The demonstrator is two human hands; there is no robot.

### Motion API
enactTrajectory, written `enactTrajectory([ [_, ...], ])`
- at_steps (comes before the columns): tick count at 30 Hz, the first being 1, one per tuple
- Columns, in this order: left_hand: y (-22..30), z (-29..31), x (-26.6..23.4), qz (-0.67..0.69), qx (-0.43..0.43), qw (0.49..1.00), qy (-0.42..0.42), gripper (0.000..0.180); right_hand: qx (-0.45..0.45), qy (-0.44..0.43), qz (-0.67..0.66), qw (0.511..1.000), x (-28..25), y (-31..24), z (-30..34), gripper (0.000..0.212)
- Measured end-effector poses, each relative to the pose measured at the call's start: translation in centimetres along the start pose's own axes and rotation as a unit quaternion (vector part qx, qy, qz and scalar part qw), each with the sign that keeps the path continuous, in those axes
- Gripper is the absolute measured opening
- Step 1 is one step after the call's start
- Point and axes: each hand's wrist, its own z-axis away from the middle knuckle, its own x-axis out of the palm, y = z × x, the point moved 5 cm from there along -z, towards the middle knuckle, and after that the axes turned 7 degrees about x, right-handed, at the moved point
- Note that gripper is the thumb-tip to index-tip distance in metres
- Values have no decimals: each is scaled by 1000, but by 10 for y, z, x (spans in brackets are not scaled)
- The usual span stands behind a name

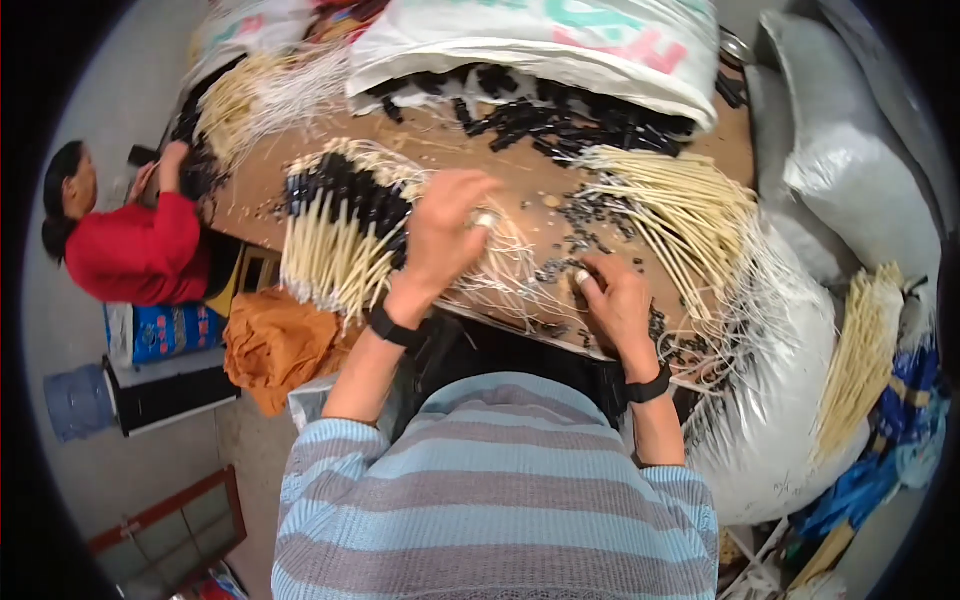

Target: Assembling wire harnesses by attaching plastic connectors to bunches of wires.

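Observation:
My left hand (445, 225) is raised over the table's near edge, fingers bent and apart from the thumb, which has a white wrap; I see nothing held. Beside it lies a pile of cream sticks or tubes with black sleeves (345, 215), and thin white wires (510, 265) trail under and past the hand. My right hand (618, 305) rests low at the table edge, thumb and forefinger close together by small black bits (580, 240); whatever is between them is too small to name. Beyond it spreads a bundle of cream sticks with white wires (680, 205).
A white woven sack (540, 45) lies across the back, black tube pieces (560, 125) spilling from its mouth. Another cream bundle (235, 105) is at the far left, near a person in red (135, 245). Large grey-white sacks (770, 400) crowd the right. An orange cloth (280, 345) hangs lower left.

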Motion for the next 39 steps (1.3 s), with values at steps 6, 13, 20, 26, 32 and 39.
enactTrajectory([
  [6,-10,-37,152,153,62,974,-153,38,83,140,194,967,-66,49,0,14],
  [13,-73,-34,153,-45,-52,979,-190,34,127,62,263,954,-79,84,9,11],
  [20,-41,-9,113,33,-5,981,-190,35,82,49,263,960,-75,60,1,11],
  [26,-39,5,106,114,-118,974,-158,32,-78,105,123,984,-96,6,2,10],
  [32,-34,19,109,322,-258,892,-187,31,-63,49,27,996,-78,0,17,14],
  [39,-36,17,95,216,4,956,-199,46,-79,3,-28,996,-73,7,28,16],
])
